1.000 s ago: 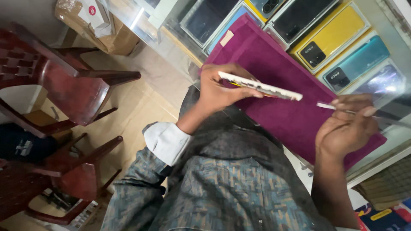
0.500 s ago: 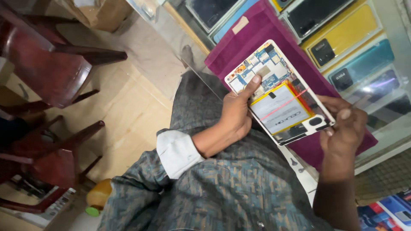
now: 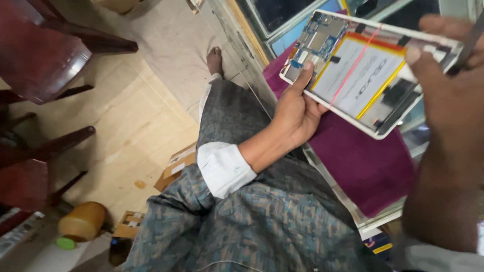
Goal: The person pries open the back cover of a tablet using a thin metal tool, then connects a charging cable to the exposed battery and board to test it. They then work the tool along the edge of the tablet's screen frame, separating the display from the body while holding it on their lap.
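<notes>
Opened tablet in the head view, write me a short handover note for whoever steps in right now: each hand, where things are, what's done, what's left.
Left hand: grips the opened tablet by its lower edge, thumb on the circuit-board end, above the purple cloth.
Right hand: at the tablet's far end, holding a thin dark tool; its tip is out of view.
Done: back cover is off; the battery and circuit board lie exposed.
Left: the battery sits in place, a red line across it; nothing visibly removed.

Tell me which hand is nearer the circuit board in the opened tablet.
Left. The left hand grips the tablet at the edge beside the circuit board, thumb right by it. The right hand is at the opposite end, holding a thin tool.
</notes>
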Action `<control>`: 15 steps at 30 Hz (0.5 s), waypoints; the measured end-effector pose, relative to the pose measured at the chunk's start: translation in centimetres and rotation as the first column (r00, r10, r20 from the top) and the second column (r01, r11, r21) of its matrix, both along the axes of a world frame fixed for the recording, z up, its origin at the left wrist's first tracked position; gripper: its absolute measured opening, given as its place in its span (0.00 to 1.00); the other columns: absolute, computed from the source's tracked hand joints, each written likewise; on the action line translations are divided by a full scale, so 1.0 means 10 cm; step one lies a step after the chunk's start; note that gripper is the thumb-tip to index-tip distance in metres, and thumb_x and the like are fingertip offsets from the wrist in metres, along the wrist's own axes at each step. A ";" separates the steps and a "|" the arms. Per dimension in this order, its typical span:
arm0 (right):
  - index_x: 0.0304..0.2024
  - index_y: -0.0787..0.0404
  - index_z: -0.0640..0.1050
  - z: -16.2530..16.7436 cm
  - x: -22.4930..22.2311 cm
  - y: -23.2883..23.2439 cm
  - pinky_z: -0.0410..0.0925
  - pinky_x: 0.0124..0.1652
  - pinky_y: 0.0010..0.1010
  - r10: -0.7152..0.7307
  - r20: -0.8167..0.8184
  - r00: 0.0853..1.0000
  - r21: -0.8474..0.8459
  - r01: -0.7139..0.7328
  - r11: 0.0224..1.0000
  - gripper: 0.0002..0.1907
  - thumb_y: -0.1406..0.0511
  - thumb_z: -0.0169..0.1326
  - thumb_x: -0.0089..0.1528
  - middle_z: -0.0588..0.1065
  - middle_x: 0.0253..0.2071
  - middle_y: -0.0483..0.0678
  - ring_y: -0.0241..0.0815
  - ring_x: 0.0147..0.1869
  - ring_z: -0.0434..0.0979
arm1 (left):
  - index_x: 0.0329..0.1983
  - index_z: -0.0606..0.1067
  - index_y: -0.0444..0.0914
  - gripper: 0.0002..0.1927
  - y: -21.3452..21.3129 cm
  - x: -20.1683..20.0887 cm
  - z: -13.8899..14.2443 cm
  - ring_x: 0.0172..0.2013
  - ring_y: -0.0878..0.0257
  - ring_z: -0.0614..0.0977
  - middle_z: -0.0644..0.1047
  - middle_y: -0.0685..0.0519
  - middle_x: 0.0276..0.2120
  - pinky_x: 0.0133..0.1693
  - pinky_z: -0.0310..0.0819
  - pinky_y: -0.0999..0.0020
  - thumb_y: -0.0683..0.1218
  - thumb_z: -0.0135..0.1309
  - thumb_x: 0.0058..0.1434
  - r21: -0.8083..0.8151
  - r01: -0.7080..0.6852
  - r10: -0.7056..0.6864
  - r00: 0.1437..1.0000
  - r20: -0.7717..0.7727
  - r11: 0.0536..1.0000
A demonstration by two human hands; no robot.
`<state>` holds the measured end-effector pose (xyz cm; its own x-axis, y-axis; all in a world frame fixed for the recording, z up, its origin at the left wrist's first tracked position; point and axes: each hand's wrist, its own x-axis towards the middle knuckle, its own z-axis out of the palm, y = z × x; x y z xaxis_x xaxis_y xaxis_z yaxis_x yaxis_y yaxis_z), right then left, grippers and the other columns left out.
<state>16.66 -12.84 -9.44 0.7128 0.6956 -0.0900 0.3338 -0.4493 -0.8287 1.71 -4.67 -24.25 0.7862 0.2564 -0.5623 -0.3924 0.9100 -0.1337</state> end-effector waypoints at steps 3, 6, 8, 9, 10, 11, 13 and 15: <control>0.61 0.68 0.72 -0.03 0.24 0.37 0.75 0.52 0.25 0.119 0.031 0.992 -0.086 -0.116 0.990 0.13 0.68 0.54 0.77 0.77 0.52 0.51 0.35 0.53 0.81 | 0.61 0.71 0.36 0.19 0.09 0.13 -0.05 0.54 0.56 0.81 0.78 0.47 0.55 0.55 0.78 0.57 0.54 0.47 0.78 0.010 -0.059 0.058 0.995 0.075 0.998; 0.61 0.65 0.73 -0.12 0.43 0.70 0.73 0.50 0.22 0.082 -0.178 0.981 -0.214 -0.120 0.970 0.15 0.61 0.46 0.79 0.77 0.49 0.47 0.31 0.49 0.79 | 0.60 0.71 0.37 0.20 0.15 0.21 -0.08 0.52 0.58 0.82 0.80 0.49 0.53 0.53 0.80 0.58 0.56 0.48 0.78 -0.041 -0.097 0.102 0.989 0.111 0.994; 0.61 0.65 0.73 -0.16 0.47 0.83 0.71 0.50 0.21 0.103 -0.229 0.968 -0.271 -0.165 0.948 0.18 0.58 0.41 0.81 0.77 0.48 0.46 0.30 0.48 0.77 | 0.59 0.72 0.37 0.21 0.17 0.21 -0.10 0.50 0.60 0.83 0.81 0.50 0.51 0.50 0.81 0.60 0.58 0.48 0.78 -0.065 -0.111 0.120 0.980 0.158 0.992; 0.61 0.66 0.72 -0.18 0.48 0.88 0.70 0.50 0.22 0.170 -0.181 0.969 -0.286 -0.217 0.933 0.19 0.57 0.40 0.82 0.76 0.49 0.48 0.32 0.49 0.77 | 0.59 0.72 0.37 0.21 0.19 0.21 -0.12 0.49 0.60 0.84 0.81 0.50 0.50 0.49 0.81 0.61 0.58 0.48 0.78 -0.071 -0.107 0.117 0.980 0.161 0.992; 0.61 0.68 0.71 -0.23 0.47 0.93 0.69 0.50 0.23 0.234 -0.136 0.963 -0.304 -0.265 0.915 0.20 0.57 0.38 0.83 0.75 0.49 0.49 0.33 0.50 0.76 | 0.59 0.72 0.37 0.22 0.21 0.20 -0.15 0.49 0.60 0.84 0.81 0.50 0.50 0.49 0.82 0.62 0.59 0.48 0.79 -0.078 -0.099 0.111 0.981 0.162 0.992; 0.60 0.66 0.72 -0.26 0.46 0.97 0.69 0.49 0.24 0.219 -0.104 0.970 -0.345 -0.242 0.907 0.19 0.57 0.39 0.82 0.75 0.48 0.49 0.34 0.48 0.76 | 0.58 0.73 0.37 0.22 0.22 0.19 -0.17 0.48 0.61 0.84 0.82 0.50 0.49 0.48 0.82 0.63 0.59 0.48 0.79 -0.085 -0.090 0.102 0.981 0.163 0.992; 0.59 0.64 0.73 -0.30 0.42 1.01 0.69 0.46 0.25 0.187 -0.032 0.982 -0.425 -0.183 0.887 0.16 0.59 0.42 0.81 0.75 0.46 0.49 0.34 0.46 0.74 | 0.57 0.73 0.37 0.22 0.23 0.17 -0.21 0.48 0.61 0.84 0.82 0.51 0.49 0.49 0.82 0.63 0.60 0.47 0.78 -0.115 -0.058 0.074 0.987 0.144 0.992; 0.62 0.66 0.71 -0.31 0.46 0.90 0.72 0.50 0.25 0.340 0.024 0.940 -0.275 -0.321 0.906 0.13 0.64 0.42 0.83 0.74 0.50 0.50 0.35 0.51 0.77 | 0.57 0.73 0.38 0.22 0.22 0.16 -0.23 0.48 0.61 0.84 0.82 0.51 0.48 0.50 0.82 0.62 0.60 0.47 0.78 -0.114 -0.043 0.060 0.987 0.152 0.993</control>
